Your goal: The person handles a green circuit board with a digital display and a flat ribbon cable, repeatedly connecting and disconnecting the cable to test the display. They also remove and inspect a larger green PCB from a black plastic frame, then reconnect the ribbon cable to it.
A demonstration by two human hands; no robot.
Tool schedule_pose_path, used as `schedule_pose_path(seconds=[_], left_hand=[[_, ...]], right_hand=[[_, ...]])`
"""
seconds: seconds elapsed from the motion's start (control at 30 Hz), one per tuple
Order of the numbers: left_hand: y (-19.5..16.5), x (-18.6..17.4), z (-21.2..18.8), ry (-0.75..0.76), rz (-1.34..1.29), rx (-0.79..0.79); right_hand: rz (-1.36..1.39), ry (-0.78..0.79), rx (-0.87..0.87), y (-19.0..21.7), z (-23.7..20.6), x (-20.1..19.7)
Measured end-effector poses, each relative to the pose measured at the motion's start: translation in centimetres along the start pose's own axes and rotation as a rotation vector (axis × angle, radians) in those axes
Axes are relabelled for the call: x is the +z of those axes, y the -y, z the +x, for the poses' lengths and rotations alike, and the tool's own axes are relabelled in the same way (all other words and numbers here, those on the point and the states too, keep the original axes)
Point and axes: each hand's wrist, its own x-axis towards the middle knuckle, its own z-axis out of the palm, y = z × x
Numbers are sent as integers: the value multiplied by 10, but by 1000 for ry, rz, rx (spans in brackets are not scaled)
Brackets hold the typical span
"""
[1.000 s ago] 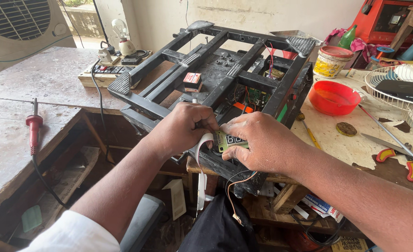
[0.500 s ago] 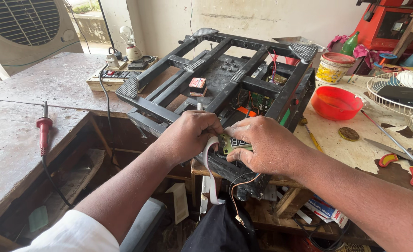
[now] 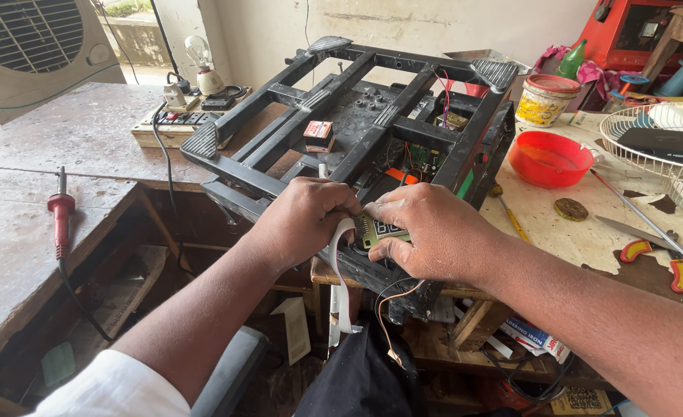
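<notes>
Green circuit board [image 3: 380, 230] sits at the near edge of the black plastic frame [image 3: 357, 123], pinched between your two hands. Your right hand [image 3: 438, 232] grips it from three o'clock, thumb under, fingers curled over. Your left hand [image 3: 307, 216] closes around it from nine o'clock, where a white ribbon cable [image 3: 341, 278] hangs down. At two o'clock a red bowl [image 3: 550, 158] rests on the bench; at nine o'clock lies a red soldering iron [image 3: 61, 212]

Left surface: soldering iron [image 3: 60, 210], power strip [image 3: 178, 122], bulb [image 3: 199, 55].
Right surface: red bowl [image 3: 550, 158], paint tin [image 3: 545, 100], wire basket [image 3: 654, 143], screwdriver [image 3: 510, 218].
Far left: cooler [image 3: 36, 38].
</notes>
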Motion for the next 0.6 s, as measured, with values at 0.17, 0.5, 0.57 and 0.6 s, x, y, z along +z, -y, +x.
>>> schedule_pose_path(seconds=[0.17, 0.5, 0.57, 0.6], left_hand=[[1, 0, -1, -62, 11, 75], [3, 0, -2, -46, 45, 29], [3, 3, -5, -60, 56, 4], [3, 4, -6, -68, 62, -7]], right_hand=[[26, -8, -14, 2, -1, -1], [11, -35, -6, 2, -1, 3], [6, -61, -30, 2, -1, 3], [5, -61, -33, 1, -1, 3]])
